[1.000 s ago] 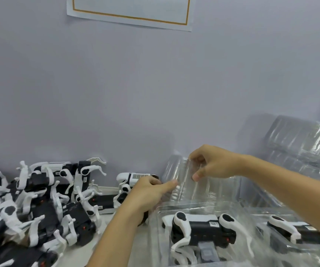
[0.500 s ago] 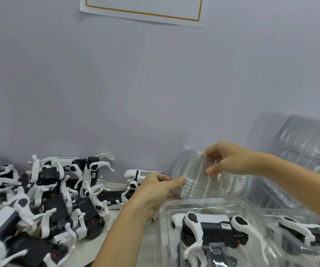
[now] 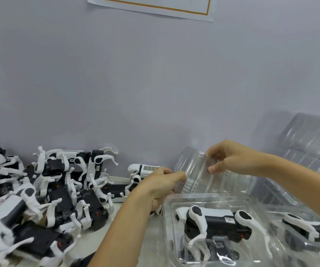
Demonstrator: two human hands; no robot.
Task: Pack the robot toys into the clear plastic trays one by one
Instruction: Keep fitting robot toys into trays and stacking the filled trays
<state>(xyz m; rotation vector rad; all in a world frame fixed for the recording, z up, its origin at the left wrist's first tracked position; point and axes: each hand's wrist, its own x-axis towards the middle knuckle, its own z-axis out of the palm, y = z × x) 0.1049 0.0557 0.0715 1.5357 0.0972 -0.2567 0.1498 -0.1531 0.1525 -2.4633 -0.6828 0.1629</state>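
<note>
Your left hand (image 3: pixel 162 186) & right hand (image 3: pixel 230 158) both pinch an empty clear plastic tray (image 3: pixel 197 174), black-and-white robot toys heap (image 3: pixel 45 199) crowding worktop (image 3: pixel 153 239) left, packed clear tray w/ toy (image 3: pixel 219 228) just below, stacked clear trays (image 3: pixel 309 143) far right.

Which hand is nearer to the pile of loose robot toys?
Left. The left hand pinches the clear tray just right of the pile of loose robot toys; the right hand grips the tray farther right.

No legible text, small label on packed robot toy (image 3: pixel 229 219) too blurred to read
</note>
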